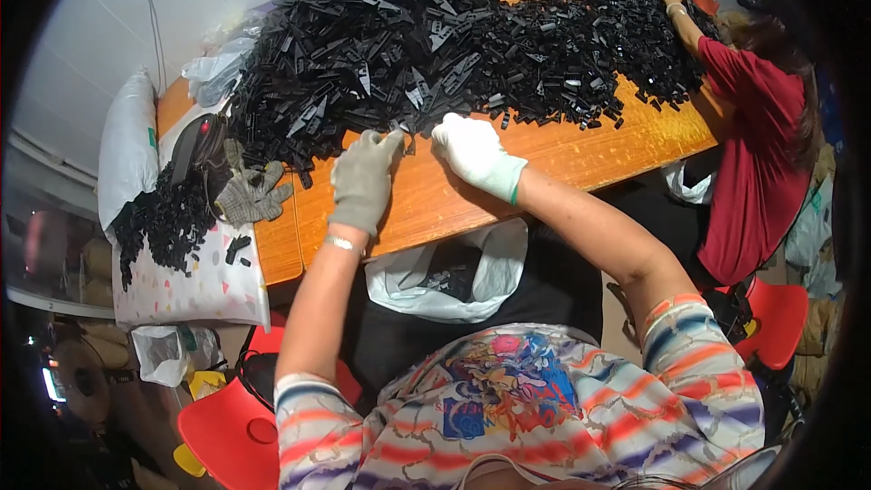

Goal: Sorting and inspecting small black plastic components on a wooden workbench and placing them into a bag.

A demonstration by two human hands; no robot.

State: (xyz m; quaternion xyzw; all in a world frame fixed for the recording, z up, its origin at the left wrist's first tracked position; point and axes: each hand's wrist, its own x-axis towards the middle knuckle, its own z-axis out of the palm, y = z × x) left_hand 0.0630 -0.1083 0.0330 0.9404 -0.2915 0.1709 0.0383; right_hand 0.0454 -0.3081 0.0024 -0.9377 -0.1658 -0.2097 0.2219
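A large heap of small black plastic parts (363, 45) covers the far side of the wooden table (562, 154). At its near edge is my left hand (365, 177) in a grey glove, thumb and fingers pinched together. A small dark piece (409, 142) shows at its fingertips, too small to name. Just to the right, my right hand (476, 154) wears a white glove with a green cuff. Its fingers are curled closed toward the left hand, and whatever they hold is hidden. The two hands are a short gap apart.
An open white plastic bag (454, 295) with dark parts inside hangs below the table edge. At left lie a spare grey glove (251, 192) and a smaller pile of black parts (177, 222). A co-worker in a red shirt (758, 145) reaches into the heap at right.
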